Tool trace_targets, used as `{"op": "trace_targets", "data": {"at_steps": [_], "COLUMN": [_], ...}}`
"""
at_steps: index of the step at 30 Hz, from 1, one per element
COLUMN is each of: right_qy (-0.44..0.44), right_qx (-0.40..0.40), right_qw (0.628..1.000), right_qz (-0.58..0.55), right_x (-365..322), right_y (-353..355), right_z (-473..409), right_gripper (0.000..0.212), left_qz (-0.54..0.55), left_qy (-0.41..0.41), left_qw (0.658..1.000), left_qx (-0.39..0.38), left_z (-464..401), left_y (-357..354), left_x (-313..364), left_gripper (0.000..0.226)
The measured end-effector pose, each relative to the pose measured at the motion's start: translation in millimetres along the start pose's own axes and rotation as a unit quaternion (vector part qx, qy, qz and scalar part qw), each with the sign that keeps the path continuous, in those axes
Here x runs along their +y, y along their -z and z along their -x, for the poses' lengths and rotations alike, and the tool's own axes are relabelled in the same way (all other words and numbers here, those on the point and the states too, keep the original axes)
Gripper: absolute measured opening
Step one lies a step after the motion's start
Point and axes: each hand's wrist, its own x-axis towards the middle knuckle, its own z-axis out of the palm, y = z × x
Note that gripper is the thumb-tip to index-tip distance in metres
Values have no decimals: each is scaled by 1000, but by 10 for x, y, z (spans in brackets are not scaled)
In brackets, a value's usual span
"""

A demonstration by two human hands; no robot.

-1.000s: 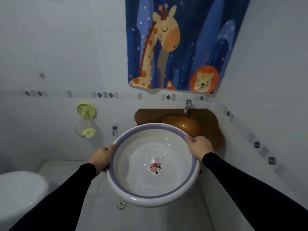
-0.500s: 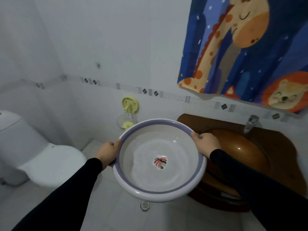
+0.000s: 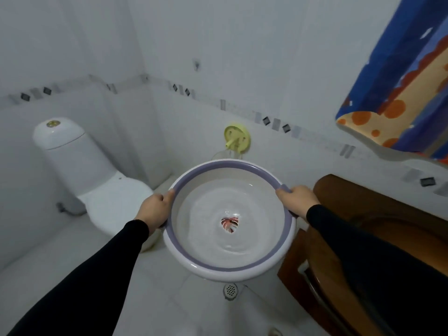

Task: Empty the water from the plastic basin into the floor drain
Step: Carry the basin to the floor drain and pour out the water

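The left hand [image 3: 155, 206] and the right hand [image 3: 297, 199] are each clamped on the rim of the plastic basin [image 3: 206, 267], holding its rippling water above the floor drain [image 3: 230, 290].

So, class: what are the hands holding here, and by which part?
Both hands hold the basin by its rim: the left hand on the left side, the right hand on the right side.
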Motion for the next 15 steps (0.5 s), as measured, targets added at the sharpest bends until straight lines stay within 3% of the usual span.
{"op": "trace_targets", "data": {"at_steps": [8,15], "right_qy": [1,38], "right_qx": [-99,-81], "right_qw": [995,995], "right_qz": [-27,37], "right_x": [-157,67], "right_y": [-459,-1111], "right_z": [-952,-1600], "right_gripper": [51,52], "left_qz": [-22,-10], "left_qy": [82,117], "left_qw": [994,990], "left_qx": [67,80], "left_z": [-402,-881], "left_y": [-171,-619], "left_x": [-357,-903], "left_gripper": [57,60]}}
